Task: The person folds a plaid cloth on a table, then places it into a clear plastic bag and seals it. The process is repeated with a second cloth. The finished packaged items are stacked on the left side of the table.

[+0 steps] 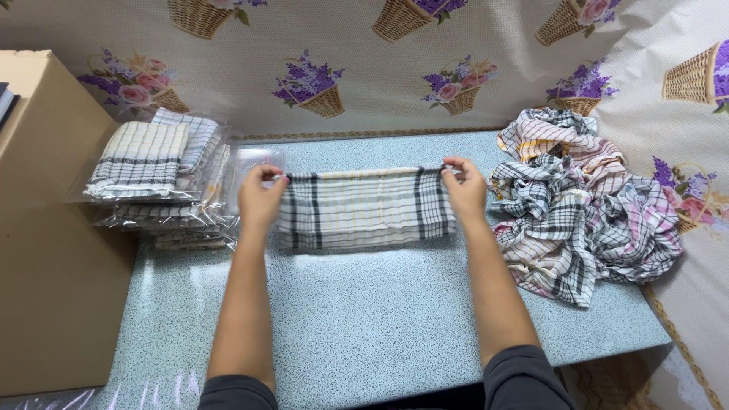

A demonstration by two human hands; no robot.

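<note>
We have one head view, looking steeply down and forward over the table (pixel 364 334), close in; wall (pixel 380 45) fills the frame's top.

Open table (pixel 364 326) in front; bagged stack (pixel 163 182) blocks left, loose cloth heap (pixel 585 205) blocks right.

Your left hand (pixel 260 196) and right hand (pixel 465 188) each pinch a top corner of one folded checked cloth (pixel 364 209) on the speckled bench (pixel 364 319); bagged cloth stack (pixel 163 178) left, loose cloth heap (pixel 581 201) right.
</note>
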